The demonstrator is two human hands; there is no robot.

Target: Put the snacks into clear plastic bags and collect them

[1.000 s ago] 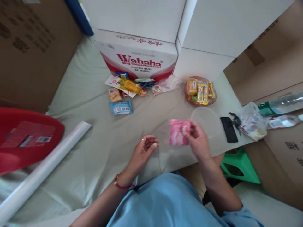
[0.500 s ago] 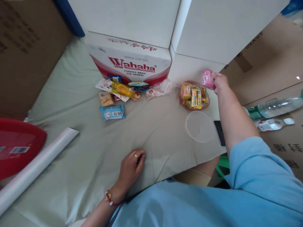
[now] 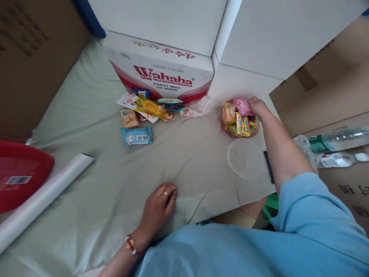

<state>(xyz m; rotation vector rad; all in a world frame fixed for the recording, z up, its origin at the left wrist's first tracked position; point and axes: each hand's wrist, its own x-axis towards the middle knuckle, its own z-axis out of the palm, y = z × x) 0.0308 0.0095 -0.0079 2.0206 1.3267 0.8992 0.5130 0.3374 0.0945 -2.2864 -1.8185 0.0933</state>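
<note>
While the pink packet [image 3: 242,107] lies on the snacks [image 3: 238,124] in the bowl [image 3: 225,128], our right hand [image 3: 257,106] meets its right end; whether the fingers pinch it, we can't tell. Our left hand [image 3: 160,204], fingers curled together, rests on the cloth [image 3: 198,165].

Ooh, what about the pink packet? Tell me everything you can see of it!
The pink packet is a small, soft-looking wrapper, probably plastic, with pale marks that are too blurry to read. I see no tear in the part that shows. It lies slanted at the back of the round, reddish bowl, among the yellow snacks. The person's right hand is at its right end and hides that bit, so I can't tell how firmly the fingers hold it.
</note>
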